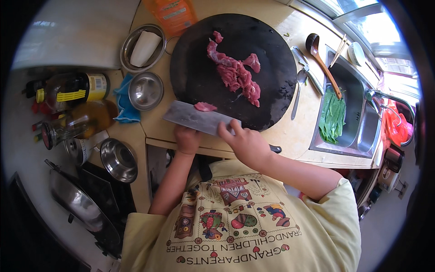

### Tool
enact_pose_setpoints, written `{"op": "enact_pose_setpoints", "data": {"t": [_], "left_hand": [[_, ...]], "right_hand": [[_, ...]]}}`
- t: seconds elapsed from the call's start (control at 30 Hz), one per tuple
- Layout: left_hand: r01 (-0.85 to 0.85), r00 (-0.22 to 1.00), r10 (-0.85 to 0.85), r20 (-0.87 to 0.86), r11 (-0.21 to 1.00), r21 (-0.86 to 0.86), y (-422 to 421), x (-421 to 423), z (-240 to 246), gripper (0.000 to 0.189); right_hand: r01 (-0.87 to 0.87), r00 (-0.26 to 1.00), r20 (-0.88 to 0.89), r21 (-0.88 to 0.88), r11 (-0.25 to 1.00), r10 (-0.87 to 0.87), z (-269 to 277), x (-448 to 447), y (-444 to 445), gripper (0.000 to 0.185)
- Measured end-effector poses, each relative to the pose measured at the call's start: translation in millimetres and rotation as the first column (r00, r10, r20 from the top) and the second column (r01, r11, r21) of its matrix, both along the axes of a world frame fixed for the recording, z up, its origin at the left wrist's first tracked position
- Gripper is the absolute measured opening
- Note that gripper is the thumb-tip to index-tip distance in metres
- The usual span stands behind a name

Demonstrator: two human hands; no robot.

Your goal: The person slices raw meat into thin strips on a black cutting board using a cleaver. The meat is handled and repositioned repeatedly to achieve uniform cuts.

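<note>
A cleaver (200, 117) lies flat in front of my body, its broad blade over the near left edge of a round, dark chopping board (190, 74). My right hand (246, 142) is at the blade's right end, fingertips resting on the metal; its grip is partly hidden. The fingers of my left hand (187, 137) are hidden beneath the blade's near edge. A small slice of raw meat (205, 106) shows at the blade's far edge. Farther up the board lies a long heap of raw red meat (234, 73), with a smaller piece (252, 63) beside it. A dark handle end (275, 149) shows right of my right hand.
Left are a steel bowl (124, 51) holding a white vegetable piece, an empty steel bowl (146, 90), a blue cloth (126, 98) and bottles (90, 119). Right are a peeler (307, 69), a spoon (298, 95), a ladle (324, 64) and a sink (353, 112) with green leaves (332, 115).
</note>
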State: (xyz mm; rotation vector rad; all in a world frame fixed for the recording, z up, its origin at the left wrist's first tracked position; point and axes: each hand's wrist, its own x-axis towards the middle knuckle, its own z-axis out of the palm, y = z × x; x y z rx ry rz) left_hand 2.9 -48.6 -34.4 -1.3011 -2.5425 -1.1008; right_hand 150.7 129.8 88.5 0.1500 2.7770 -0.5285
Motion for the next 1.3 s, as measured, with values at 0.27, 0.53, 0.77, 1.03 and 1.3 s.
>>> {"op": "enact_pose_setpoints", "data": {"t": [0.27, 0.53, 0.77, 1.03, 1.3], "left_hand": [[-0.012, 1.000, 0.011, 0.021, 0.999, 0.047, 10.6, 4.2, 3.0, 0.033], [0.022, 1.000, -0.023, 0.017, 0.997, 0.068, 18.6, -1.0, 20.4, 0.032], [0.061, 0.998, -0.059, -0.036, 0.995, 0.075, 22.3, -3.8, 23.3, 0.027], [0.066, 0.989, -0.068, 0.131, 0.998, 0.020, 22.8, -8.9, 48.7, 0.021], [0.247, 0.960, -0.257, 0.114, 0.965, 0.091, 45.8, -17.1, 64.1, 0.016]], "right_hand": [[0.021, 0.999, 0.042, 0.000, 1.000, -0.021, -2.2, 9.8, 7.9, 0.064], [0.086, 0.993, 0.088, -0.040, 0.996, -0.082, 3.1, 31.0, 19.3, 0.064], [0.123, 0.991, 0.075, -0.130, 0.984, -0.114, 7.3, -20.6, 32.0, 0.047], [0.691, 0.688, 0.318, -0.560, 0.456, -0.653, 20.6, -9.5, 104.0, 0.026], [0.585, 0.751, 0.121, -0.578, 0.570, -0.649, 9.4, 21.8, 85.1, 0.022]]}}
